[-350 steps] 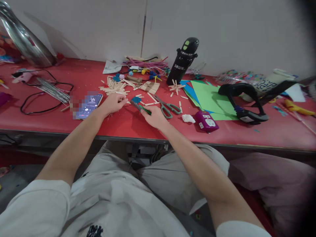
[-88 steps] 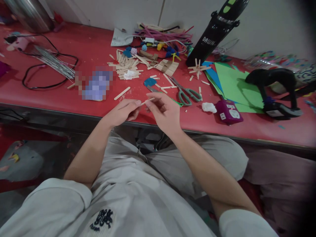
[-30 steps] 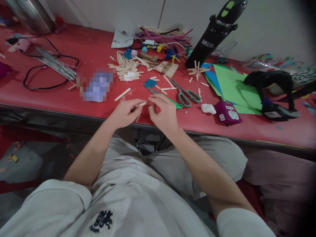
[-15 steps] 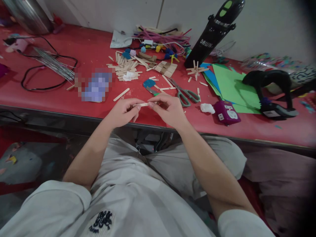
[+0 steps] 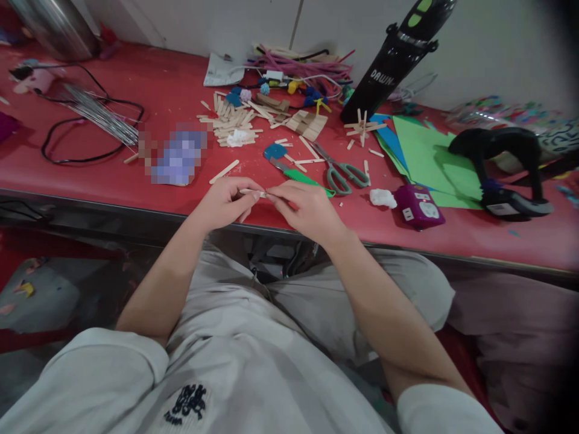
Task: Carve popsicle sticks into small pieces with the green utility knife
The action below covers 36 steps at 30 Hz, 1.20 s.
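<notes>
Just over the table's front edge, my left hand (image 5: 227, 203) is closed, pinching a wooden craft stick (image 5: 253, 193) between thumb and fingers. At the stick's right end, the thumb and fingertips of my right hand (image 5: 310, 210) are pressed together and partly cover it. A craft knife with a green handle (image 5: 307, 179) lies just beyond my right hand. Grey-handled scissors (image 5: 341, 172) rest behind it. Another craft stick (image 5: 224, 172) lies flat beyond my left hand.
Loose craft sticks (image 5: 228, 120) are heaped at the back centre. A small assembly of crossed sticks (image 5: 362, 128) stands near a black DAWN-labelled container (image 5: 377, 75). To the right are white crumpled tissue (image 5: 382, 198), a purple box (image 5: 420, 208), green paper (image 5: 429, 157) and a black strapped device (image 5: 502, 175).
My right hand has shifted slightly down and its fingertips moved left along the stick, with less of the stick showing. More of the knife's green handle is uncovered. The view has shifted slightly.
</notes>
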Each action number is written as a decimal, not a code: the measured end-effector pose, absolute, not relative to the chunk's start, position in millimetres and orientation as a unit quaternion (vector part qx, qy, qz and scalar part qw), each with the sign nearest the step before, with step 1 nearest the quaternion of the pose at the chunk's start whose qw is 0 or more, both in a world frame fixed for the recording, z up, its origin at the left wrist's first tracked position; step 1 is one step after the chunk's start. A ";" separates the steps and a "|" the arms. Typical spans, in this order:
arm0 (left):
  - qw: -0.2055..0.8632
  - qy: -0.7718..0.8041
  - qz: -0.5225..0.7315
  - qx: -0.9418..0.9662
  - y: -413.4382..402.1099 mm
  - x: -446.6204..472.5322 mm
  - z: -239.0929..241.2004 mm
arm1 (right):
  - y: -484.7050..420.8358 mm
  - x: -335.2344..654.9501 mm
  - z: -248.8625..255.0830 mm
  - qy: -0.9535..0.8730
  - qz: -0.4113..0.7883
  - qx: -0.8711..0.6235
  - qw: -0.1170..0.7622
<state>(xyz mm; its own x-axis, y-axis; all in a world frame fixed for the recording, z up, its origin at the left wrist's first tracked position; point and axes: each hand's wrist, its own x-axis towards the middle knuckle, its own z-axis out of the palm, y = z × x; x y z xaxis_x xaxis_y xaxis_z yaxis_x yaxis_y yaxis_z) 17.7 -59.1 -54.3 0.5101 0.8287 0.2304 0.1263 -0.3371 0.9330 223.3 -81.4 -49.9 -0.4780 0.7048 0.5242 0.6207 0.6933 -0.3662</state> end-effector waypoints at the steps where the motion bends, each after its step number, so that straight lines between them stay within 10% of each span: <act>1: 0.481 0.328 0.374 0.722 -58.8 17.7 -54.0 | -81.8 222.6 -50.3 -0.861 0.052 -0.389 0.324; 36: 0.469 0.335 0.462 0.674 -54.8 18.1 -61.5 | -88.8 205.7 -59.8 -0.777 0.250 -0.418 0.399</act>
<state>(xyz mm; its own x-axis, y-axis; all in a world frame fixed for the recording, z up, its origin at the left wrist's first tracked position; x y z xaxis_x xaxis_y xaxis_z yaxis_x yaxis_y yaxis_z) 18.1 -54.8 -61.5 0.3493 0.8848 0.3084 0.0173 -0.3352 0.9420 205.7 -88.8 -59.8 -0.3333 0.8487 0.4105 0.4500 0.5258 -0.7218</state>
